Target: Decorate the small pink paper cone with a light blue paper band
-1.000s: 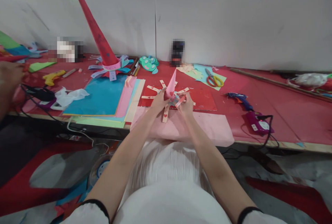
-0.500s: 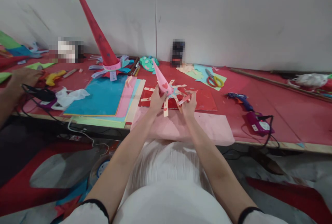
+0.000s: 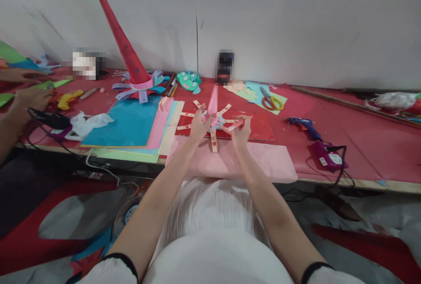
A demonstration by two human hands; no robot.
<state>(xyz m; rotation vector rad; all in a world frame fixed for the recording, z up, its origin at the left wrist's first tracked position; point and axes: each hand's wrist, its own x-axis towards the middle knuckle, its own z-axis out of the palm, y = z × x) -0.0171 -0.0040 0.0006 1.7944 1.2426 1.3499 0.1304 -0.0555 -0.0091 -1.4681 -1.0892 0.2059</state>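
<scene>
Pink paper is forming the cone (image 3: 213,104), which is standing near the middle of the near edge of the tabletop (image 3: 362,143), its tip pointing up and towards the far edge. Heart-marked strips (image 3: 214,141) are fanning out around its base, above the red sheet (image 3: 259,128); whether they are all touching that sheet is hard to tell. The left hand (image 3: 199,124) is closing narrowly on the side of the cone, low down, and seems to be steadying it. The right hand (image 3: 241,132) is pinching a pinkish band (image 3: 235,126) just beside the base, its fingers drawn close together; how firmly it is gripping, the view is not showing. The work in hand is looking like a holding and lining-up stage, with the band staying clear of the cone's wall. Bringing the two together would be calling for a still left hand, a light pinch and a careful angle, since thin paper could be creasing and the fanned strips could be snagging. Nearer the near edge, a pink sheet (image 3: 269,161) is lying under the forearms, while the scissors (image 3: 272,102) are resting towards the far edge and the glue gun (image 3: 304,125) is lying off to the right.
</scene>
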